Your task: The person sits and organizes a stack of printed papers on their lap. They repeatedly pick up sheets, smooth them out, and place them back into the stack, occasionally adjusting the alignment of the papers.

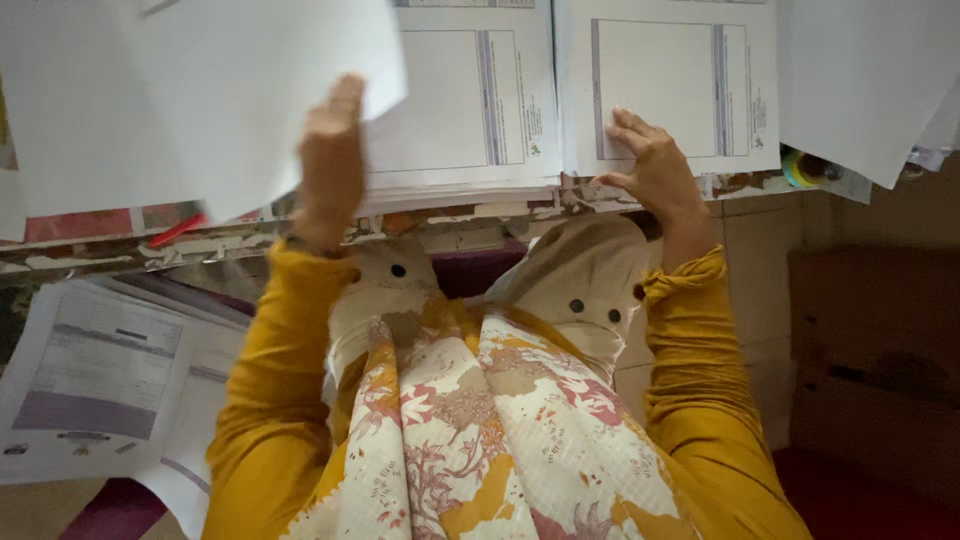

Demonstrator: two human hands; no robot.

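It looks like a paperwork office: stacks of printed forms (pixel 470 100) cover a worn, chipped desk (pixel 150 250), with more loose sheets (pixel 95 375) below its edge.

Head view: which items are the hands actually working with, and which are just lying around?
In hand:
- left hand lifting a blank white sheet
- right hand resting on the right printed form
- middle stack of printed forms, beside the left hand

Lying about:
- red pen at the table edge
- tape roll
- papers lower left
- blank sheets far right
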